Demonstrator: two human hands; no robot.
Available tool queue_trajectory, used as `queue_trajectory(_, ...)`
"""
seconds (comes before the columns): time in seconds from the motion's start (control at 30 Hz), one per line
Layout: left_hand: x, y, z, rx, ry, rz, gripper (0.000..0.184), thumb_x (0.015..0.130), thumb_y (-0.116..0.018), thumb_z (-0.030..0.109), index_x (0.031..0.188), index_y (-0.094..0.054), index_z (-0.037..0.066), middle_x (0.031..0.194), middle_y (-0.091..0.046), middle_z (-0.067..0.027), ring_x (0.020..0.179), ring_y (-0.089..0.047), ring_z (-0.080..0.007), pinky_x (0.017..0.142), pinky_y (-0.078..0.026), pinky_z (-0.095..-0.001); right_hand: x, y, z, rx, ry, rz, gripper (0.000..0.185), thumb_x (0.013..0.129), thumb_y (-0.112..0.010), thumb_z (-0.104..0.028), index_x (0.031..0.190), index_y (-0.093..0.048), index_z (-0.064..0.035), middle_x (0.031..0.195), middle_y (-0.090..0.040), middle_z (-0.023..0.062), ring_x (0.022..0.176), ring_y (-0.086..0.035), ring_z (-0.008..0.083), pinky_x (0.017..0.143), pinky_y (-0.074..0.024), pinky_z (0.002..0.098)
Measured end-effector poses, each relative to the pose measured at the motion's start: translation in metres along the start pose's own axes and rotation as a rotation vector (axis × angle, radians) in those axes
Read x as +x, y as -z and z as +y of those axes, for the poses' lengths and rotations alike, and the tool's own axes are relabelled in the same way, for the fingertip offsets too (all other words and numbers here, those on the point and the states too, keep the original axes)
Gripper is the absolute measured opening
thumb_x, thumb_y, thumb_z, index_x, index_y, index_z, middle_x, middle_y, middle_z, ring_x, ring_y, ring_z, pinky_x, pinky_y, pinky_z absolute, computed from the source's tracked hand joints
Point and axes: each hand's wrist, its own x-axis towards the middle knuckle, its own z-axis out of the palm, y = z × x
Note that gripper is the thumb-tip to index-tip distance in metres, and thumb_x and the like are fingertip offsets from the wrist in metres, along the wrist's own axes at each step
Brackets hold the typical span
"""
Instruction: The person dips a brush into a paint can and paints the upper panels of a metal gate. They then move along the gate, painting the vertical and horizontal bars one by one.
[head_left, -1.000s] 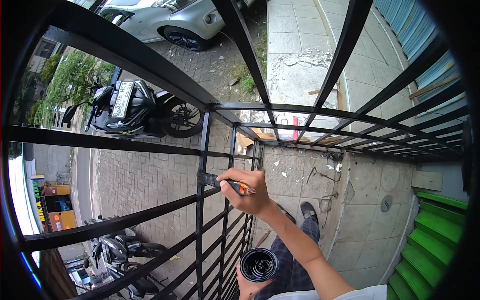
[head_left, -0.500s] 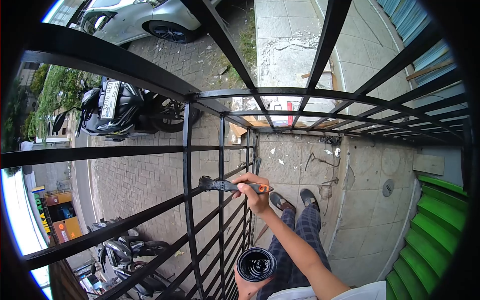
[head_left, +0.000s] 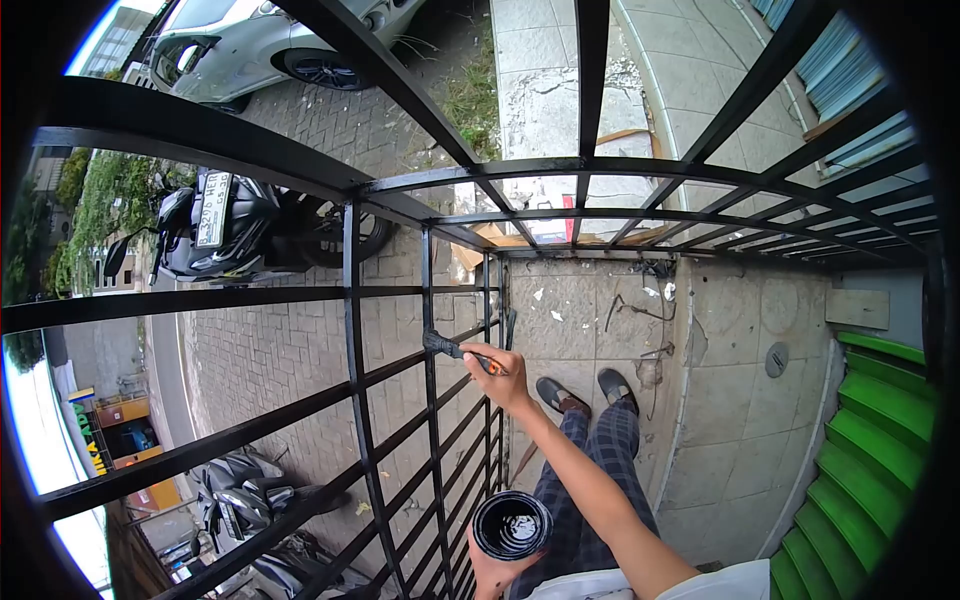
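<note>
My right hand [head_left: 497,375] is closed round the handle of a paintbrush [head_left: 443,345], which has an orange patch near its end. The dark, paint-coated bristles touch a black upright bar [head_left: 430,300] of the metal fence, near where a crossbar meets it. Lower down, my left hand [head_left: 490,572] grips a can of black paint [head_left: 513,526] from below and the side. The can's open top faces me, and glossy black paint shows inside. Both hands are on my side of the fence, above my legs.
Black fence bars [head_left: 250,440] run along the left and across the front. Beyond them stand a motorcycle [head_left: 225,225], more motorcycles [head_left: 250,500] and a silver car [head_left: 260,50]. Green steps [head_left: 870,440] rise at right. Debris and a bent wire [head_left: 635,310] lie on the tiles.
My right hand has turned the brush so its bristles moved right, from near the nearer upright to the one farther along. My left hand still holds the can; the view has shifted slightly.
</note>
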Motion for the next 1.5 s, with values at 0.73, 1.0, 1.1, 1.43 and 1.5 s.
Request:
queue_trajectory(0.73, -0.086, -0.048, -0.029, 0.021, -0.002, 0.191, 0.097, 0.043, -0.093, 0.019, 0.122, -0.04, 0.001, 0.114, -0.058, -0.0131, 0.107, -0.058, -0.0232, 0.094, -0.045, -0.036, -0.136, 0.289, 0.082, 0.221, -0.638, 0.707, 0.028, 0.09, -0.059, -0.023, 0.106, -0.054, -0.0005, 0.086, -0.068, 0.0159, 0.057, -0.062, 0.016, 0.048, -0.0445, 0.0234)
queue_trajectory(1.0, -0.154, -0.079, -0.027, -0.032, -0.186, 0.209, 0.1, 0.044, -0.094, 0.018, 0.125, -0.038, -0.002, 0.117, -0.056, -0.0143, 0.109, -0.056, -0.0227, 0.094, -0.045, -0.0351, -0.205, 0.385, 0.021, 0.033, -0.609, 0.708, 0.03, 0.088, -0.06, -0.027, 0.068, -0.053, -0.0062, 0.049, -0.05, 0.0035, 0.038, -0.045, 0.0102, 0.038, -0.033, 0.0245)
queue_trajectory(1.1, -0.184, -0.083, -0.03, -0.042, -0.223, 0.286, 0.1, 0.043, -0.094, 0.018, 0.124, -0.039, -0.002, 0.115, -0.057, -0.0133, 0.106, -0.058, -0.0224, 0.093, -0.046, -0.0349, -0.221, 0.407, 0.01, 0.083, -0.661, 0.664, 0.032, 0.089, -0.06, -0.034, 0.073, -0.054, -0.0074, 0.054, -0.053, 0.0032, 0.039, -0.044, 0.0097, 0.039, -0.0331, 0.024)
queue_trajectory(1.43, -0.261, -0.069, -0.03, 0.016, -0.216, 0.454, 0.107, 0.045, -0.092, 0.023, 0.134, -0.035, 0.004, 0.119, -0.058, -0.0132, 0.111, -0.057, -0.0245, 0.095, -0.045, -0.0356, -0.212, 0.383, -0.05, 0.52, -0.773, 0.535, 0.021, 0.082, -0.067, -0.03, 0.086, -0.057, -0.0119, 0.07, -0.061, 0.0027, 0.06, -0.058, 0.0099, 0.051, -0.0447, 0.0213)
queue_trajectory(1.5, -0.269, -0.066, -0.025, -0.005, -0.249, 0.491, 0.105, 0.045, -0.093, 0.022, 0.13, -0.036, 0.002, 0.119, -0.058, -0.0138, 0.11, -0.057, -0.0235, 0.095, -0.045, -0.0356, -0.209, 0.379, -0.061, 0.524, -0.738, 0.482, 0.021, 0.081, -0.067, -0.03, 0.087, -0.058, -0.0121, 0.07, -0.061, 0.0021, 0.06, -0.057, 0.0098, 0.051, -0.0441, 0.0214)
